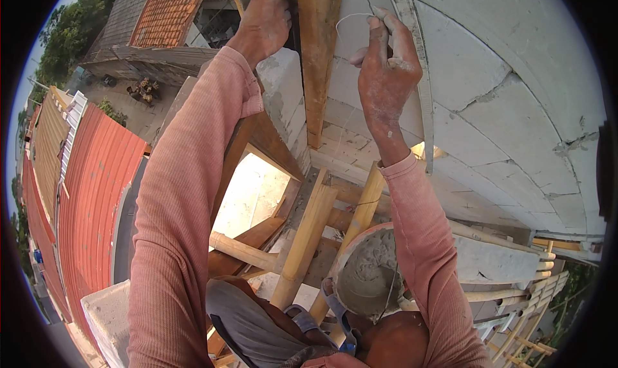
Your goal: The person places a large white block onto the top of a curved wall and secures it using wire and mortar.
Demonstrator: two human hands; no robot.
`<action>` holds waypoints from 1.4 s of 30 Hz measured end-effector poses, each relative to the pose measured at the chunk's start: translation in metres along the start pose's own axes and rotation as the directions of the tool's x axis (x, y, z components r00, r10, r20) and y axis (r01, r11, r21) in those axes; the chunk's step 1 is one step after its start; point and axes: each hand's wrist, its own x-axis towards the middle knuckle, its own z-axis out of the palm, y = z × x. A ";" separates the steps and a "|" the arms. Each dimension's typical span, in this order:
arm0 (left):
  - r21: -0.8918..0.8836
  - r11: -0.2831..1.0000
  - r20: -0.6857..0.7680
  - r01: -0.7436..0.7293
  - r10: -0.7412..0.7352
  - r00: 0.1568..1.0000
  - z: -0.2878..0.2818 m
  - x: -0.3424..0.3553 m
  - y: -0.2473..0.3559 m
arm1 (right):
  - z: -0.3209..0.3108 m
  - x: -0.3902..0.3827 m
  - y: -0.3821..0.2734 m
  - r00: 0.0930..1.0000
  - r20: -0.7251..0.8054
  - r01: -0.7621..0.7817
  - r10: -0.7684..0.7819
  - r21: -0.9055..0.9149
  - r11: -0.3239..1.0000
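My right hand [389, 68], dusty with pale powder, is raised before the block wall [489, 104]. Its thumb and fingertips pinch a thin white string [339, 25] that loops out to the left; a darker strand runs up from the fingertips. Close to this hand stands a long grey, mortar-smeared strip [417, 65]. My left hand [264, 21] reaches up at the top edge, beside an upright wooden board [318, 59] and above a pale block pier [283, 88]. Its fingertips are cut off by the frame, so its grip is hidden.
Below me a bucket of wet mortar [370, 274] sits by my feet among bamboo poles [302, 245] and timber. A pale block [106, 320] lies at the lower left. Open drops show between the poles. Red metal roofing [96, 200] lies beyond on the left.
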 end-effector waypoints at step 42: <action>0.211 0.977 -0.092 -0.035 0.055 0.994 -0.003 -0.002 -0.005 | -0.018 -0.031 -0.036 0.963 0.240 -0.148 0.126 0.076 0.986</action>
